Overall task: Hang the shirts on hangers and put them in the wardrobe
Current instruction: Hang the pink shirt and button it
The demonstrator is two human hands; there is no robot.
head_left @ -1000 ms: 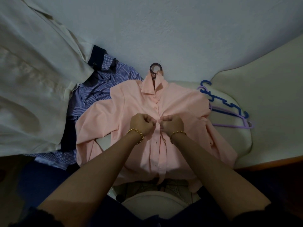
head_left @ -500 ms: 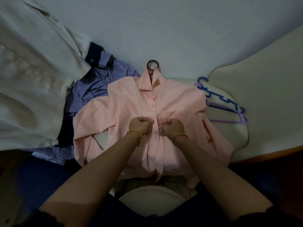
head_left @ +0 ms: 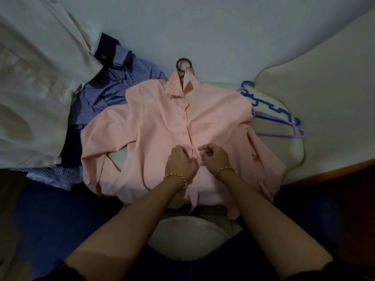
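Note:
A pink shirt [head_left: 158, 126] lies front-up on a pale cushion, threaded on a dark hanger whose hook [head_left: 183, 63] sticks out past the collar. Its upper buttons are fastened. My left hand [head_left: 180, 159] grips the placket edge at mid-chest with curled fingers. My right hand [head_left: 215, 157] sits just right of the placket, its thumb and forefinger curled in against the fabric. Both wrists wear gold bracelets. A blue-striped shirt [head_left: 105, 96] lies crumpled to the left, partly under a cream garment [head_left: 34, 82].
A blue hanger [head_left: 269, 106] and a purple hanger [head_left: 282, 133] lie on the cushion [head_left: 292, 157] to the right. A cream panel [head_left: 324, 110] rises at the right above a wooden edge. A white round object [head_left: 186, 238] is below the shirt's hem.
Both hands have slid down the placket toward me and drawn slightly apart. The right hand's pinch has loosened. The shirt and hangers lie where they were.

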